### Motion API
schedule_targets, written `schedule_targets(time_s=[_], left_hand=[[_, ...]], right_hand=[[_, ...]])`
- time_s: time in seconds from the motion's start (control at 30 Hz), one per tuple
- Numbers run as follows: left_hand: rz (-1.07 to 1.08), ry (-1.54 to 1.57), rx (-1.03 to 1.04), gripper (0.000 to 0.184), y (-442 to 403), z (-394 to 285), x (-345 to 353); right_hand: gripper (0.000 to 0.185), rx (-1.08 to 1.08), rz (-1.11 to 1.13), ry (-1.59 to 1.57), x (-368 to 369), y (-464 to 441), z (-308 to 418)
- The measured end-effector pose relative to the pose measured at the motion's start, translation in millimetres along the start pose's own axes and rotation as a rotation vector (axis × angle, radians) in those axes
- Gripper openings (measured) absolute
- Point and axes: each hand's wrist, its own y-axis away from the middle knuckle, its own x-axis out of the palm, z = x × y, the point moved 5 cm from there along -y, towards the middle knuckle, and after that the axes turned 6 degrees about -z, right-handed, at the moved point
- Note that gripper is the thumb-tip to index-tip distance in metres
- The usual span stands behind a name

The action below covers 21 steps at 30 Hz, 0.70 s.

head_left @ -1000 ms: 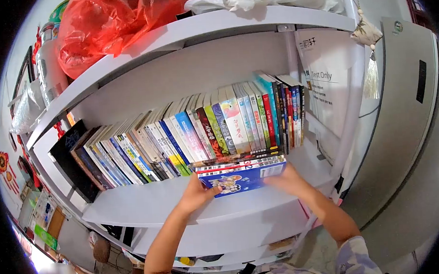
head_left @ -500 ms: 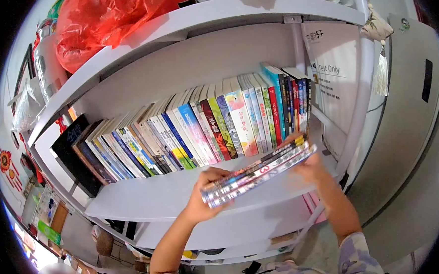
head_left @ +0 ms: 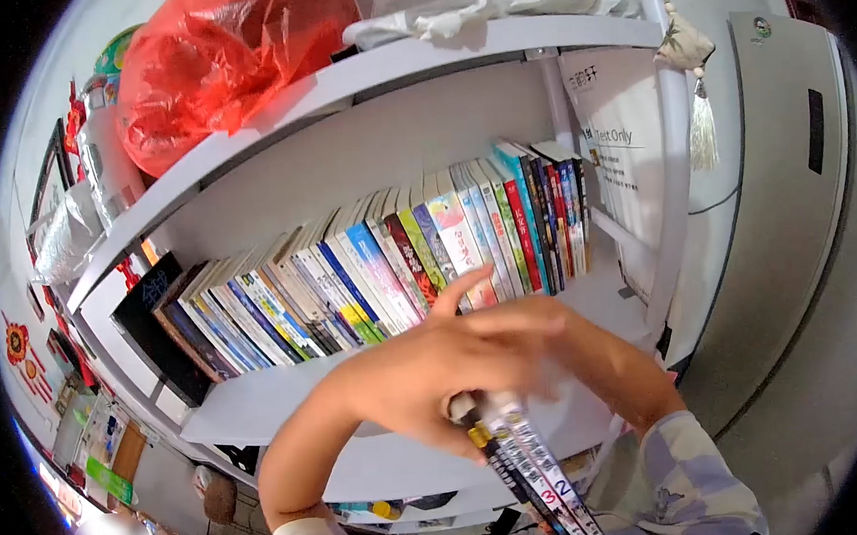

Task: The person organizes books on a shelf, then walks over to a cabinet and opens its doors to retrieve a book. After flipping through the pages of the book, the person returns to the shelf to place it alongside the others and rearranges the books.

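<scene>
A small stack of thin books [head_left: 537, 489] hangs below my hands, its spines tilted steeply and marked with the numbers 2 and 3. My left hand [head_left: 434, 379] is closed over the upper end of the stack, with fingers bent around the books. Crossing behind and against it is my right hand [head_left: 533, 325], mostly covered and smeared by motion, so its grip does not show. Beyond both hands, a long row of upright books [head_left: 380, 260] leans along the white shelf [head_left: 280, 401].
A red plastic bag [head_left: 234, 74] and a whitish plastic sheet [head_left: 492, 7] lie on the upper shelf board. A dark book or box [head_left: 160, 330] ends the row at left. To the right are a white printed bag [head_left: 616, 151], a hanging tassel [head_left: 702, 127] and a grey fridge-like cabinet [head_left: 784, 200].
The stack has turned from nearly level to steeply tilted and come lower, nearer my body. My hands have moved together and now cross. The view has shifted slightly.
</scene>
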Motion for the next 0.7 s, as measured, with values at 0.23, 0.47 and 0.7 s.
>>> schedule_targets(time_s=[0.23, 0.47, 0.7], left_hand=[[-0.677, -0.332, 0.146, 0.038, 60, 9, -55], [-0.800, -0.751, 0.266, 0.041, 33, 64, -64], [-0.785, -1.236, 0.257, 0.033, 13, 107, -77]], right_hand=[[0.056, 0.070, -1.117, -0.391, -50, 102, 36], [0.080, -0.057, -1.034, -0.749, -78, 78, 71], [0.036, 0.044, -1.442, -0.359, -160, 74, 60]])
